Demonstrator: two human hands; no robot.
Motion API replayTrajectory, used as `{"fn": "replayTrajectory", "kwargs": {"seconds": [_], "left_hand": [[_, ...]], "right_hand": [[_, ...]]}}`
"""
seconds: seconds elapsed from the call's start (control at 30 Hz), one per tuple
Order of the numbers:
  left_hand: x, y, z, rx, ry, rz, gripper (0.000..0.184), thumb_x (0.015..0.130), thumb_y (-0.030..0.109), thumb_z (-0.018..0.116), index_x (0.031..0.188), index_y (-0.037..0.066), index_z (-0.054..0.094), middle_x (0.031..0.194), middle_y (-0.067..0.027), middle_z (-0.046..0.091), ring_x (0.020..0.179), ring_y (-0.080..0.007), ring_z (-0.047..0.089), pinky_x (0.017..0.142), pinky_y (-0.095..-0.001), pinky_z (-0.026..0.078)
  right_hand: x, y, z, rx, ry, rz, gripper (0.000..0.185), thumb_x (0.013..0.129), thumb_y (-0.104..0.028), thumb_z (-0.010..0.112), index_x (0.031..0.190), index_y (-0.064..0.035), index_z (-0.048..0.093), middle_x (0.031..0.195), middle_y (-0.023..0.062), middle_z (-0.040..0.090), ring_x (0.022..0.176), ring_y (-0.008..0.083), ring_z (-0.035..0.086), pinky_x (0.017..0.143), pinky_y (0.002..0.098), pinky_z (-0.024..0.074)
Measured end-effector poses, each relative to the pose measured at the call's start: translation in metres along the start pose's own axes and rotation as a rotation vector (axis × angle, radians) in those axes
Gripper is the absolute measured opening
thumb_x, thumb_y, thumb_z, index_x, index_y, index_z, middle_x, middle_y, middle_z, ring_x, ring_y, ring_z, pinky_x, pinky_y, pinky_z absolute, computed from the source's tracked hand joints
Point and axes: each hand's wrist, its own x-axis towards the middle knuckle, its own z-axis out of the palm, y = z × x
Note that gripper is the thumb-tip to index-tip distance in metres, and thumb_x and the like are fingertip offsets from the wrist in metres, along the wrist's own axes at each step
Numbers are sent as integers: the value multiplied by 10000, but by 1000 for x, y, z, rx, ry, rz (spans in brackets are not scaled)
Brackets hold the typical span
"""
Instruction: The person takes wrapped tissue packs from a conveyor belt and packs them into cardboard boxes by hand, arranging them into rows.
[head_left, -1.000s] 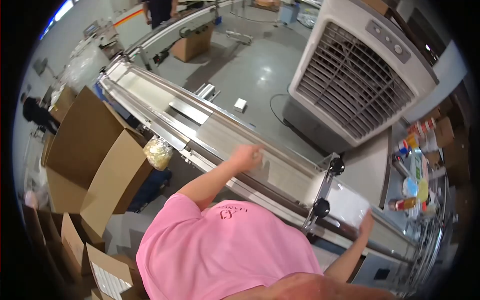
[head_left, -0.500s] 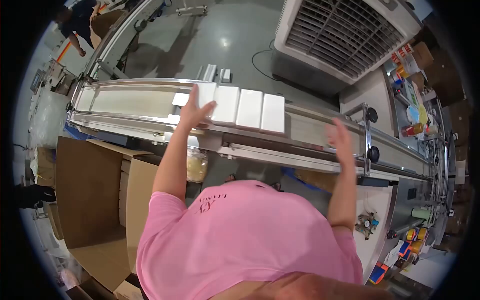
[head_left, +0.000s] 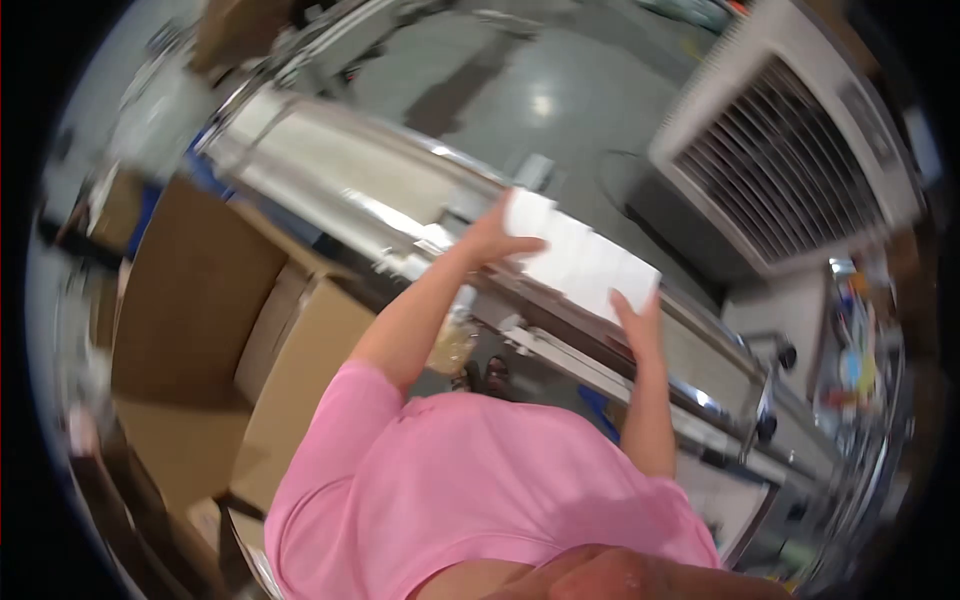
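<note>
A row of several white boxes (head_left: 582,260) stands side by side on the conveyor (head_left: 345,165), blurred by motion. At the row's left end, my left hand (head_left: 492,238) presses against the outermost box, its thumb along the near side. My right hand (head_left: 640,322) is closed on the opposite end, thumb toward the boxes. The row is held between both hands. Part of the fingers on the far side is hidden by the boxes.
A large open cardboard carton (head_left: 190,310) stands at my left, below the conveyor. Beyond the belt at right is a big air cooler (head_left: 780,165). A bag with yellowish contents (head_left: 452,345) hangs under the conveyor's near edge. Black knobs (head_left: 787,355) stick out at the right.
My right hand has moved left from over the bare belt onto the right end of the row. My left hand stays at the left end. The view has turned.
</note>
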Motion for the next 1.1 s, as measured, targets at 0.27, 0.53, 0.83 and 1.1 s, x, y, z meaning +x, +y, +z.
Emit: {"fn": "replayTrajectory", "kwargs": {"seconds": [0.27,0.53,0.83,1.1], "left_hand": [[-17,33,-41,93,55,-21,1159,551,494,807,1463,89,218,1331,-210,488,1233,-340,476,1027,-360,381],[-118,45,-148,32,399,76,1163,562,457,818,1476,128,177,1191,-224,580,1102,-374,564,970,-390,430],[-370,-124,-323,-164,939,-44,1138,596,357,840,1467,57,172,1321,-194,475,1203,-289,497,1013,-352,397],[-559,-331,-371,-572,1314,-285,936,744,200,785,1456,39,199,1331,-132,474,1207,-204,470,998,-337,399]], "right_hand": [[5,-31,24,110,5,58,583,861,-246,672,1325,31,454,1278,140,534,1137,225,519,971,357,399],[-10,-149,88,318,-134,-222,635,882,-129,618,1406,44,303,1372,178,422,1218,257,452,1030,376,353],[-120,-284,358,95,-557,-506,762,823,-81,676,1447,-1,247,1393,161,392,1267,249,402,1062,355,313],[-265,-298,632,25,-1206,-580,904,736,-238,769,1409,9,219,1302,168,477,1158,244,506,976,343,412]]}}
